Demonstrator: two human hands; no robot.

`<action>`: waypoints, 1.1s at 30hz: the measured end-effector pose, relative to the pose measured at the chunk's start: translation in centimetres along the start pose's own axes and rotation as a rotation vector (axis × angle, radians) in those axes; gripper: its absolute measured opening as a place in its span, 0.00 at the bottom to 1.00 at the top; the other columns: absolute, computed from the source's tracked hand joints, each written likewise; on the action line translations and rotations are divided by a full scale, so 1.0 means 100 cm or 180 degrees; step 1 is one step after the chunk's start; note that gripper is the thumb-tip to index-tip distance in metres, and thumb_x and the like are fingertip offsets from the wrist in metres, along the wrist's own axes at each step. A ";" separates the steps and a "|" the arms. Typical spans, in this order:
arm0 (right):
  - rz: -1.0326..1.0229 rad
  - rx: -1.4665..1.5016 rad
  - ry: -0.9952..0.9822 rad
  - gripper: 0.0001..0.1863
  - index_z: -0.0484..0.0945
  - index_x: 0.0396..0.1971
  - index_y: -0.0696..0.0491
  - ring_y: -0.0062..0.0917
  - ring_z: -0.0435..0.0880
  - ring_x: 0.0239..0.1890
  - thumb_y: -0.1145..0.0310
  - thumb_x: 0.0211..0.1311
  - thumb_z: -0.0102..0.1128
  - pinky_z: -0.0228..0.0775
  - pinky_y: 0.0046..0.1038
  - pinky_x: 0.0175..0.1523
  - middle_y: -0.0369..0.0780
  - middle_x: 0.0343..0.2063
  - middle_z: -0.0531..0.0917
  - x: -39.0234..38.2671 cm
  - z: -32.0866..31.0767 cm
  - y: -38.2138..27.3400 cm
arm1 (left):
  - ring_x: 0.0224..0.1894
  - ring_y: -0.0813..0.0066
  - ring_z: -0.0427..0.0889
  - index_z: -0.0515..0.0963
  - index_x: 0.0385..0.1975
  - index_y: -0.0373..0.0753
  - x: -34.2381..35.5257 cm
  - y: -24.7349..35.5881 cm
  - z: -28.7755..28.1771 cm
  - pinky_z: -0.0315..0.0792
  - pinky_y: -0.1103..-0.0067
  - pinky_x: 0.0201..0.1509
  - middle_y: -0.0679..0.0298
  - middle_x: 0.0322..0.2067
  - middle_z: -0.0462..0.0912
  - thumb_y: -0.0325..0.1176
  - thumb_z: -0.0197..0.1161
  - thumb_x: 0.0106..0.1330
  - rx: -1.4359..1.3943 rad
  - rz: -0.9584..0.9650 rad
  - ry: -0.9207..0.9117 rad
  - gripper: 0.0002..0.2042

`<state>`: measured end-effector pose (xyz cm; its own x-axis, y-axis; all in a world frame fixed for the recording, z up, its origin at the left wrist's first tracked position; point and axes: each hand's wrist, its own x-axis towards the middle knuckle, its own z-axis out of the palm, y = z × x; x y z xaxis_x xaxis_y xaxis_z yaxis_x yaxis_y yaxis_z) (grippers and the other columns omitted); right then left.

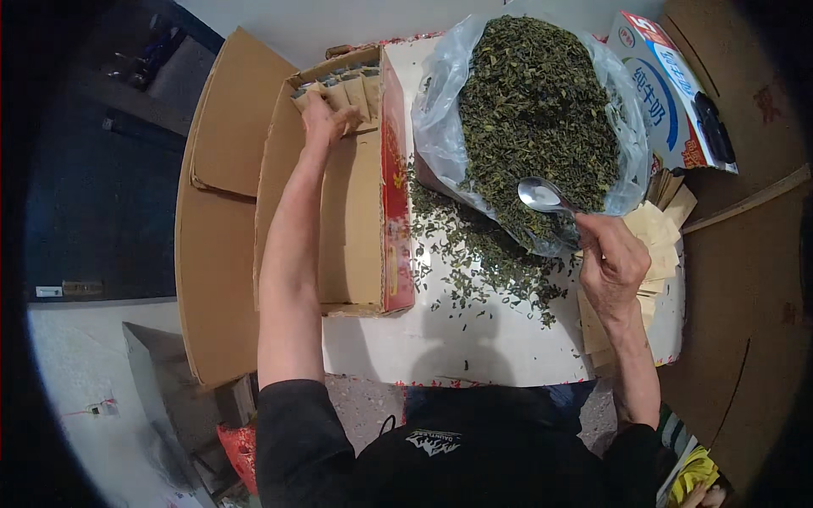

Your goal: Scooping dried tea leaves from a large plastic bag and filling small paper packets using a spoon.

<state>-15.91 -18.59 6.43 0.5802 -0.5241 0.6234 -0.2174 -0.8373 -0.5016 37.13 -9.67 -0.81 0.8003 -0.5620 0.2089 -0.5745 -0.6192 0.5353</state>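
Observation:
My left hand point(326, 118) reaches into the far end of a long open cardboard box point(351, 229). Its fingers close on a small brown paper packet point(302, 99) beside a row of similar upright packets point(362, 91). Some fingertips are hidden among them. Closed around a spoon handle, my right hand point(614, 258) hovers near the front edge of a clear plastic bag point(442, 127). The metal spoon point(535, 193) has a shiny bowl that looks bare, over the heap of dried green leaves point(538, 102) filling the bag.
Loose leaves point(474, 262) lie scattered on the white tabletop point(398, 347). Flat paper packets point(652, 237) pile up at the right edge, under and beside my right wrist. A printed carton point(656, 93) stands behind. Large cardboard point(220, 212) flanks the left; another person's hand point(703, 497) shows lower right.

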 end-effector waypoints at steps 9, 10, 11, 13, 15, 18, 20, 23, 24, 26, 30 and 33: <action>0.0020 -0.0034 0.0048 0.14 0.88 0.42 0.59 0.28 0.89 0.30 0.89 0.59 0.64 0.78 0.26 0.35 0.43 0.33 0.89 -0.004 -0.004 0.000 | 0.56 0.43 0.87 0.72 0.60 0.33 -0.001 -0.006 0.003 0.79 0.59 0.61 0.42 0.53 0.86 0.49 0.86 0.52 0.0192 0.0246 0.0084 0.41; 0.0053 -0.0087 0.0046 0.13 0.88 0.41 0.59 0.28 0.89 0.30 0.89 0.60 0.64 0.78 0.25 0.36 0.43 0.33 0.89 -0.003 -0.007 0.001 | 0.58 0.42 0.86 0.73 0.61 0.34 -0.001 -0.001 0.004 0.79 0.59 0.62 0.41 0.56 0.85 0.49 0.85 0.54 0.0269 0.0246 -0.0040 0.40; 0.0111 -0.0140 0.0049 0.13 0.88 0.41 0.59 0.28 0.89 0.30 0.89 0.60 0.64 0.78 0.25 0.36 0.43 0.33 0.89 -0.001 -0.009 0.001 | 0.59 0.41 0.86 0.72 0.62 0.34 -0.001 -0.002 0.001 0.79 0.58 0.62 0.40 0.56 0.85 0.49 0.85 0.54 0.0377 0.0330 0.0036 0.41; 0.0058 -0.0026 0.0069 0.11 0.89 0.42 0.59 0.27 0.89 0.30 0.86 0.62 0.66 0.78 0.24 0.36 0.43 0.33 0.90 0.006 -0.007 0.000 | 0.60 0.38 0.84 0.71 0.65 0.33 0.003 -0.022 -0.021 0.78 0.55 0.63 0.38 0.57 0.85 0.51 0.84 0.55 0.0711 0.0373 0.0223 0.43; 0.0112 -0.0068 0.0302 0.08 0.90 0.41 0.58 0.27 0.89 0.30 0.82 0.64 0.68 0.77 0.24 0.35 0.42 0.32 0.90 0.010 -0.006 0.008 | 0.60 0.38 0.85 0.70 0.66 0.32 0.000 -0.010 -0.022 0.78 0.56 0.64 0.38 0.57 0.85 0.50 0.83 0.57 0.0680 0.0389 0.0174 0.42; 0.0091 -0.0037 0.0385 0.08 0.91 0.41 0.56 0.25 0.89 0.29 0.79 0.65 0.70 0.77 0.24 0.35 0.41 0.31 0.91 0.022 -0.012 0.018 | 0.58 0.43 0.87 0.71 0.65 0.31 -0.007 0.005 -0.039 0.79 0.59 0.63 0.41 0.55 0.86 0.48 0.82 0.59 0.0596 0.0481 0.0160 0.40; 0.0216 0.0002 0.0353 0.07 0.91 0.42 0.57 0.23 0.89 0.29 0.78 0.66 0.70 0.78 0.24 0.35 0.41 0.31 0.91 0.024 -0.019 0.020 | 0.56 0.47 0.88 0.72 0.64 0.31 -0.019 0.021 -0.051 0.79 0.60 0.63 0.43 0.54 0.87 0.48 0.81 0.60 0.0419 0.0636 0.0235 0.38; 0.0351 0.0083 0.0308 0.08 0.91 0.44 0.57 0.19 0.89 0.28 0.75 0.69 0.69 0.79 0.23 0.34 0.38 0.31 0.92 0.021 -0.019 0.032 | 0.50 0.57 0.90 0.76 0.61 0.31 -0.063 0.068 -0.074 0.82 0.64 0.58 0.48 0.50 0.89 0.42 0.79 0.64 0.0019 0.1455 0.0489 0.30; 0.0405 0.0018 0.0244 0.08 0.91 0.45 0.56 0.19 0.89 0.29 0.75 0.69 0.69 0.79 0.23 0.35 0.38 0.31 0.92 0.019 -0.026 0.035 | 0.48 0.61 0.90 0.78 0.58 0.32 -0.091 0.105 -0.079 0.82 0.67 0.55 0.50 0.47 0.89 0.37 0.77 0.66 -0.0205 0.1512 0.0420 0.25; 0.0534 0.0064 0.0206 0.09 0.92 0.46 0.54 0.17 0.89 0.28 0.73 0.70 0.69 0.79 0.23 0.35 0.38 0.28 0.92 0.018 -0.035 0.039 | 0.44 0.67 0.90 0.81 0.54 0.33 -0.151 0.161 -0.090 0.82 0.71 0.50 0.54 0.43 0.90 0.28 0.72 0.68 -0.0665 0.1859 0.0246 0.16; 0.0642 -0.0085 0.0155 0.09 0.92 0.46 0.52 0.16 0.88 0.28 0.70 0.71 0.69 0.79 0.23 0.35 0.36 0.26 0.91 0.020 -0.043 0.042 | 0.42 0.63 0.89 0.83 0.49 0.36 -0.285 0.231 -0.094 0.82 0.70 0.46 0.58 0.41 0.87 0.21 0.74 0.61 -0.1078 0.2707 -0.0645 0.16; 0.0770 -0.0036 0.0225 0.09 0.93 0.45 0.51 0.15 0.87 0.27 0.68 0.70 0.69 0.78 0.23 0.34 0.36 0.24 0.90 0.014 -0.041 0.045 | 0.55 0.50 0.81 0.80 0.56 0.38 -0.350 0.250 -0.047 0.80 0.62 0.57 0.53 0.50 0.82 0.17 0.71 0.52 -0.1201 0.3513 -0.1733 0.28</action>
<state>-19.29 -23.77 7.52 0.4540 -0.7187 0.5267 -0.3521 -0.6877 -0.6349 -4.45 -2.87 9.12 -0.2893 -0.8805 0.3755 -0.7291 0.4569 0.5096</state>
